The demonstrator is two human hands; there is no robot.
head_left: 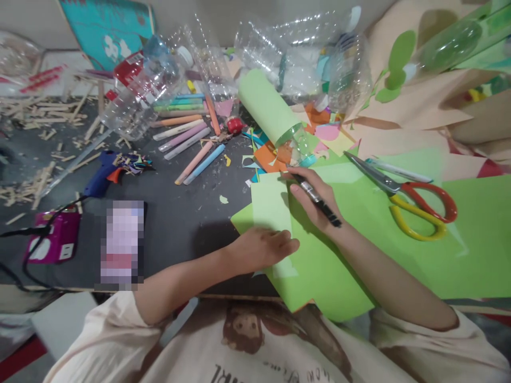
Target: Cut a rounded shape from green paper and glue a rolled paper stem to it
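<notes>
Head view: The right hand (pixel 313 199) is closed on a black pen (pixel 318 199) above green paper (pixel 331 276). The left hand (pixel 265 247), fingers curled, presses a pale green strip (pixel 271 202); whether it grips anything cannot be determined. Dark table (pixel 167 229) meets a grey wall (pixel 207 8) behind clear bottles (pixel 275 45).

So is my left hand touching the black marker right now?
Apart. The head view shows green paper between your left hand and the black marker, which your right hand grips.
</notes>
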